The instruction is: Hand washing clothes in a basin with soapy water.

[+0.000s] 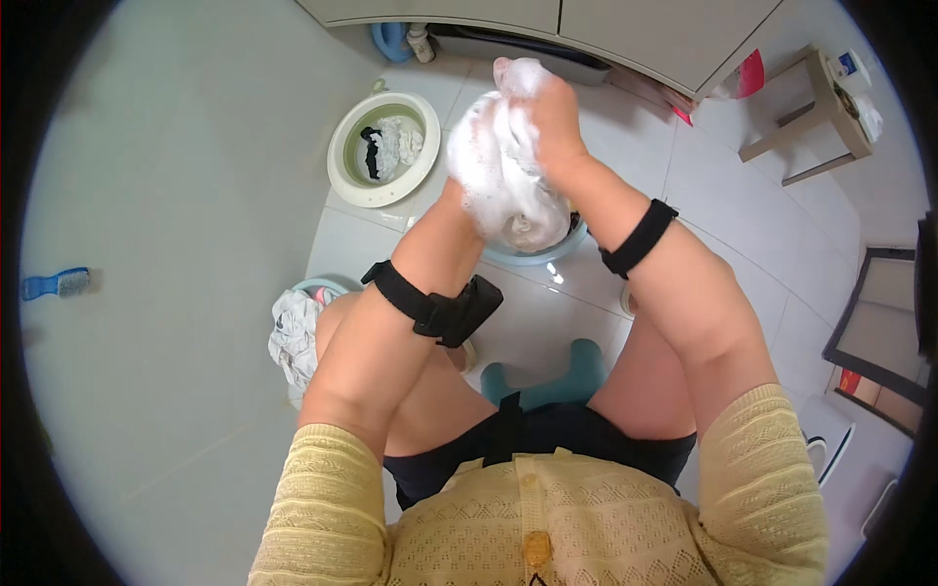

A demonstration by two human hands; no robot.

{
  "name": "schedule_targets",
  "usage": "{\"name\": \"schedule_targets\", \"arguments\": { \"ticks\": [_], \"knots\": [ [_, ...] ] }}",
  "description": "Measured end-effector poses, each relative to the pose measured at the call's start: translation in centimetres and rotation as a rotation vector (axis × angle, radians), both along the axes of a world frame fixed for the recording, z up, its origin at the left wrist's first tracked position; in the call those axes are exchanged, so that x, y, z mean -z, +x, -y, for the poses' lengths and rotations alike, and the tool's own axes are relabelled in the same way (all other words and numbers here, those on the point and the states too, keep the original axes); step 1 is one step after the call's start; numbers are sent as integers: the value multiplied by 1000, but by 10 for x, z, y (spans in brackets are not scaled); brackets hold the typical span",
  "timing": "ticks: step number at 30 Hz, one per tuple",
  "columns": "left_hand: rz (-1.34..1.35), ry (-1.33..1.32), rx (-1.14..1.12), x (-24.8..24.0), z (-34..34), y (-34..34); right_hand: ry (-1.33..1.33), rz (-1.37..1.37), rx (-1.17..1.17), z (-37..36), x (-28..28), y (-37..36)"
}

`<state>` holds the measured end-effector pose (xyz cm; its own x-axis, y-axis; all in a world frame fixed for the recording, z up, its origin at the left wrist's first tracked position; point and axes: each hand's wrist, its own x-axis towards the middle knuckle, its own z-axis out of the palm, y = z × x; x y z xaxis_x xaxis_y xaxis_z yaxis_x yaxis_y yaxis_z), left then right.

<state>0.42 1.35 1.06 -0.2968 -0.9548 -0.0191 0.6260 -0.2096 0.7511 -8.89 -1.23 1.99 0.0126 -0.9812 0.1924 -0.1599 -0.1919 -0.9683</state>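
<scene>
A white cloth (pixel 513 186) thick with soap foam is bunched between my two hands and hangs down over a light blue basin (pixel 532 258). My right hand (pixel 557 122) closes round its upper part, suds covering the fingers. Foam coats my left hand (pixel 476 142), which grips the cloth from the left side; most of its fingers are hidden. Part of a dark item shows at the basin's right rim, but its kind is unclear. The cloth and my forearms cover most of the basin.
Left of the hands, a cream-rimmed basin (pixel 344 176) holds white and black laundry in water. White fabric (pixel 295 337) lies in a container by my left leg. A blue brush (pixel 57 283) is at far left, a small stool (pixel 816 122) at right, a cabinet (pixel 664 34) ahead.
</scene>
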Motion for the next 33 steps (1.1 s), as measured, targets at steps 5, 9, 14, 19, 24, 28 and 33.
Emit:
{"name": "schedule_targets", "arguments": {
  "ticks": [5, 9, 14, 19, 24, 28, 33],
  "knots": [
    [-207, 349, 168, -25, 5, 26, -322, -421, 68, -36, -9, 25],
    [-360, 261, 236, -6, 5, 3, -63, 66, 64, -1, 2, 2],
    [-108, 95, 183, -2, 13, 21, -253, -318, 175, -6, 16, 21],
    [262, 49, 6, 6, 9, 17, -193, -56, 66, 5, 4, 5],
    [140, 77, 141, -16, 3, 19, 58, -313, 126, -8, 7, 10],
    [432, -379, 180, 12, 18, 31, -415, -127, 89, -15, 6, 21],
    [743, -78, 13, -24, -2, 4, 77, -103, 148, -4, 2, 6]
  ]
}}
